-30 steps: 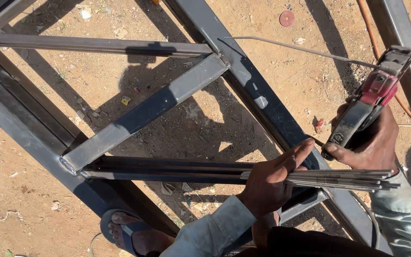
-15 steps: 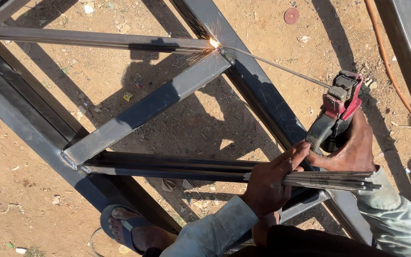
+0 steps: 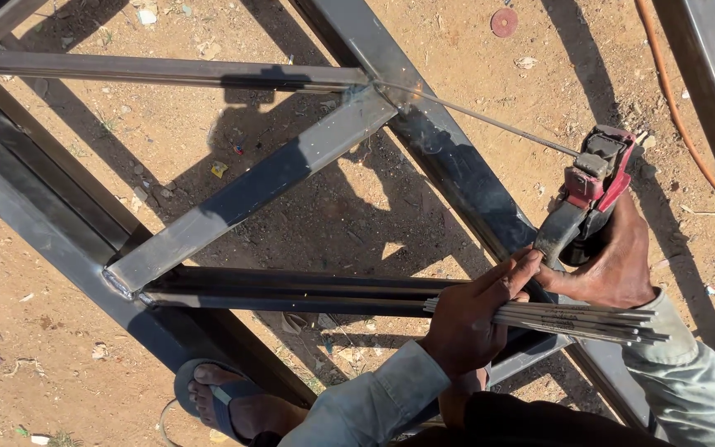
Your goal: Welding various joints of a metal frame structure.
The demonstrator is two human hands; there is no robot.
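Steel frame (image 3: 250, 186) lies flat on the dirt, joint at 12 o'clock. Left hand (image 3: 469, 319), at 5 o'clock, clenches a bundle of spare rods (image 3: 573, 321), fingertips steadying the right hand. Right hand (image 3: 614, 257) at 3 o'clock grasps the electrode holder (image 3: 593, 178); its rod (image 3: 482, 117) reaches the joint.

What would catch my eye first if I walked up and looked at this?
Likely the red electrode holder gripped in the right hand at right, its thin welding rod reaching up-left to a joint of the grey steel frame. Below it, the left hand clutches a bundle of spare rods.
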